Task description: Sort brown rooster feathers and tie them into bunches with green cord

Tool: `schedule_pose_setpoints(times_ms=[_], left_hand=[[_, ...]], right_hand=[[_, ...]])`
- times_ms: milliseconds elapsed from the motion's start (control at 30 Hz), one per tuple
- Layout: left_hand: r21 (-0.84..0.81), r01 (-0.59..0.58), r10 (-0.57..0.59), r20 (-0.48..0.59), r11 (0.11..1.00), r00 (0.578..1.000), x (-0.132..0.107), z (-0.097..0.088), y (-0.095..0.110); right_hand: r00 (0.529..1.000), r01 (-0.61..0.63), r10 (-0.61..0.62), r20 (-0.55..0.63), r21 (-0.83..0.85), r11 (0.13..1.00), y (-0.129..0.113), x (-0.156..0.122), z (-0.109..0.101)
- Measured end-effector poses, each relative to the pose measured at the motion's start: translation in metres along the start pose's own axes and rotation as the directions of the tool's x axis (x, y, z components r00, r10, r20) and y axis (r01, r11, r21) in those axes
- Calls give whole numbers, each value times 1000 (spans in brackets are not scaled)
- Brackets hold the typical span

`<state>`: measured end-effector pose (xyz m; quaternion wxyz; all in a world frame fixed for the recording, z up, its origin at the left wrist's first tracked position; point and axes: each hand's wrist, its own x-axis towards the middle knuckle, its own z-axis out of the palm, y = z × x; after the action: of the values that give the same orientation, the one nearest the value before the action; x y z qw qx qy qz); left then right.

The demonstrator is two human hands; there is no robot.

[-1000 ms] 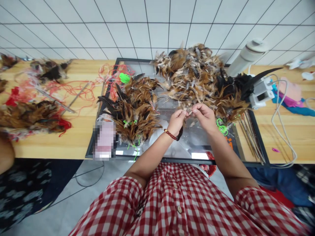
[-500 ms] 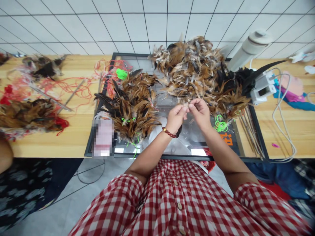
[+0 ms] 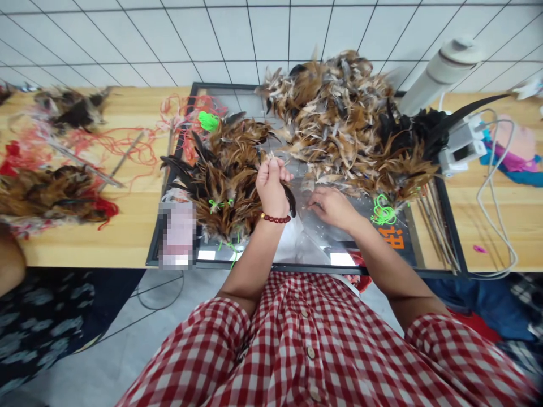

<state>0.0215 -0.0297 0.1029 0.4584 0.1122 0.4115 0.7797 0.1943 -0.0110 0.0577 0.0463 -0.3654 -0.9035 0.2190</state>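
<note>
My left hand [image 3: 271, 185] is closed in a fist round a small bunch of feathers [image 3: 290, 200]; dark tips stick out by the wrist with its red bead bracelet. It hovers beside a tied brown feather bundle [image 3: 224, 181] with green string. My right hand [image 3: 328, 204] rests low on the glass panel [image 3: 339, 249], fingers pinched at loose feathers at the edge of the big loose feather pile [image 3: 335, 118]. What the right fingers hold is too small to name.
Green string loops [image 3: 382, 213] and thin sticks [image 3: 436, 232] lie right of my hands. A white device with cable [image 3: 462, 144] and a white cylinder [image 3: 441, 70] stand at the right. Red thread [image 3: 127, 147] and more feather bundles [image 3: 51, 195] cover the wooden table's left side. Another person's arm [image 3: 8, 257] shows at far left.
My hands have separated: the left rose and moved left with its feather bunch, the right dropped down onto the glass near the pile's edge. The view shifted slightly.
</note>
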Motion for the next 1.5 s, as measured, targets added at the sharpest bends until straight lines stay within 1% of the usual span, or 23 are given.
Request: schedule_pose_setpoints(times_ms=[67, 100, 167, 233, 300, 400, 467, 500, 533, 600, 633, 700, 800, 867, 967, 1033, 1100, 1133, 1200, 1267, 1333, 1433, 1500], left_hand=[[-4, -12, 12, 5, 1000, 1000, -2, 0, -9], [1, -12, 12, 4, 1000, 1000, -1, 0, -14], [25, 3, -3, 2, 1000, 1000, 1, -1, -23], [53, 27, -27, -3, 998, 1000, 4, -3, -31], [74, 58, -56, -21, 996, 998, 8, -4, -37], [100, 118, -115, -39, 988, 993, 10, -6, -44], [125, 163, -160, -28, 979, 987, 8, -7, -48], [141, 184, -184, -13, 973, 983, 7, -7, -51], [158, 201, -205, 4, 967, 979, 5, -7, -53], [198, 218, -229, 37, 956, 973, 2, -7, -57], [220, 216, -232, 46, 951, 972, 0, -7, -59], [256, 206, -229, 62, 944, 972, -2, -7, -62], [258, 203, -232, 87, 945, 969, -4, -7, -65], [249, 219, -247, 91, 943, 965, -5, -7, -65], [272, 245, -283, 112, 931, 952, -6, -7, -66], [292, 250, -305, 158, 923, 939, -7, -7, -67], [296, 244, -305, 183, 924, 935, -6, -8, -66], [294, 228, -288, 180, 928, 941, -6, -8, -65], [305, 175, -238, 184, 936, 954, -5, -9, -63], [340, 128, -216, 237, 932, 947, -6, -10, -61], [385, 108, -241, 315, 916, 918, -8, -11, -60], [413, 101, -283, 406, 905, 869, -12, -13, -62], [382, 136, -310, 443, 914, 841, -15, -13, -64]], right_hand=[[1000, -2, 2, 16, 9, 1000, 5, -2, -6], [1000, -11, 12, -17, 35, 999, 10, -3, -9], [983, -63, 73, -169, 65, 996, 23, -2, -13], [932, -138, 137, -337, 20, 990, 37, 3, -14], [905, -183, 148, -399, -52, 982, 49, 10, -13], [920, -108, 91, -380, -22, 994, 55, 18, -12], [913, -1, 76, -401, 184, 983, 49, 20, -12], [908, 41, 108, -405, 341, 939, 43, 20, -11], [904, 64, 165, -394, 507, 860, 36, 20, -11], [899, 49, 312, -308, 777, 627, 21, 21, -8], [888, 37, 375, -266, 855, 518, 14, 22, -6], [865, 20, 465, -188, 939, 342, 3, 23, -3], [847, -20, 528, -64, 988, 152, -4, 25, -1], [835, -50, 551, 5, 997, 66, -4, 25, -1], [828, -81, 558, 57, 996, 20, -2, 23, -2], [841, -85, 538, 55, 996, 31, -1, 22, -2], [865, -87, 501, 33, 992, 86, 2, 21, -2], [872, -76, 489, -2, 987, 141, 4, 20, -3], [863, -6, 486, -141, 957, 289, 8, 19, -4], [816, 102, 483, -319, 900, 423, 13, 17, -6], [782, 177, 450, -432, 845, 504, 17, 14, -8], [804, 216, 304, -511, 728, 651, 20, 9, -11], [818, 244, 186, -544, 620, 745, 20, 5, -11]])
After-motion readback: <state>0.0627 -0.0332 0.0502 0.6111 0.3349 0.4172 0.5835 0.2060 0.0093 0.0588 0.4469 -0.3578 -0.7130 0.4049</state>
